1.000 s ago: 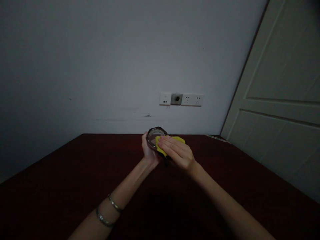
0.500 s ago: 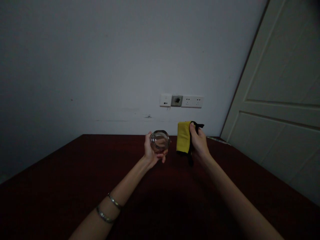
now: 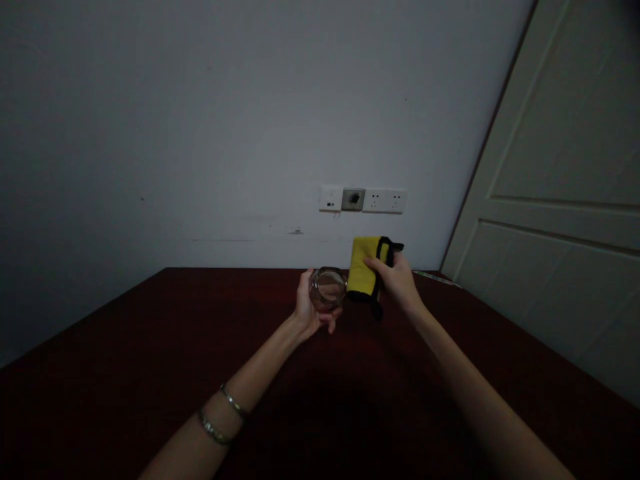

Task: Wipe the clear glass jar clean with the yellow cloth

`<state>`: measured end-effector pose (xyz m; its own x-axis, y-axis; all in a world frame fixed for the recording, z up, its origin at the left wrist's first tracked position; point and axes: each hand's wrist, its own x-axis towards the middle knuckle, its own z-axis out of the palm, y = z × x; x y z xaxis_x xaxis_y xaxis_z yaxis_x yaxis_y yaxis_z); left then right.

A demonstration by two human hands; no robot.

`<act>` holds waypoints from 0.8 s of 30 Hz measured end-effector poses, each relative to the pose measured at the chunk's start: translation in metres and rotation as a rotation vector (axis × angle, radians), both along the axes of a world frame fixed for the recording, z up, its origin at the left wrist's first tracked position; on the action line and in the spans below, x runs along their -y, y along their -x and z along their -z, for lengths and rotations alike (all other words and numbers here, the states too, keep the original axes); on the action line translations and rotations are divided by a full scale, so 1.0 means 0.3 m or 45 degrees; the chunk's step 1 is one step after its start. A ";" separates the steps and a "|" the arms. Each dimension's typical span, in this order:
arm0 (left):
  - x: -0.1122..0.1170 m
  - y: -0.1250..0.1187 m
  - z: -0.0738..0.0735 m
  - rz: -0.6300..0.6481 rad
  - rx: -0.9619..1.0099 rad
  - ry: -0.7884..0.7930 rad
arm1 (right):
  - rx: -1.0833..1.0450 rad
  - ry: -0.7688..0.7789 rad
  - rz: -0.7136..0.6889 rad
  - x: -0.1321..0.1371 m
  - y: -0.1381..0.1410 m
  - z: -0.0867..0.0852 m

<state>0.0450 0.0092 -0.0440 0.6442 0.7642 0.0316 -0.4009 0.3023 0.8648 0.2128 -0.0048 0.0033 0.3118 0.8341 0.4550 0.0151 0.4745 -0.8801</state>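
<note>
My left hand is closed round a small clear glass jar, held up above the dark red table with its round face toward me. My right hand grips a folded yellow cloth with black edging just right of the jar; the cloth's left edge nearly touches the glass. Two metal bangles sit on my left forearm.
A white wall with a row of power sockets stands behind the table. A pale panelled door fills the right side. A thin flat object lies at the table's far right corner.
The cloth was pressed against the jar a second ago, then my right hand pulled it off to the right. Now the cloth has come back close beside the jar.
</note>
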 end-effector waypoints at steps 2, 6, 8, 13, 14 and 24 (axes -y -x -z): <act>0.000 0.000 -0.003 0.021 -0.038 -0.015 | 0.270 -0.271 0.203 0.016 0.005 0.000; 0.008 -0.008 -0.007 0.064 -0.091 -0.084 | 0.919 -0.771 0.249 0.069 0.023 -0.003; 0.012 -0.013 -0.007 0.060 -0.101 -0.127 | 1.171 -0.911 0.178 0.091 0.032 -0.006; 0.015 -0.012 -0.014 0.017 -0.110 -0.130 | 1.345 -0.813 0.333 0.103 0.021 -0.012; 0.015 -0.009 -0.017 0.022 -0.105 -0.120 | 1.321 -0.776 0.359 0.100 0.009 -0.013; 0.022 -0.010 -0.023 -0.006 -0.067 -0.103 | 1.279 -0.730 0.097 0.085 -0.006 -0.003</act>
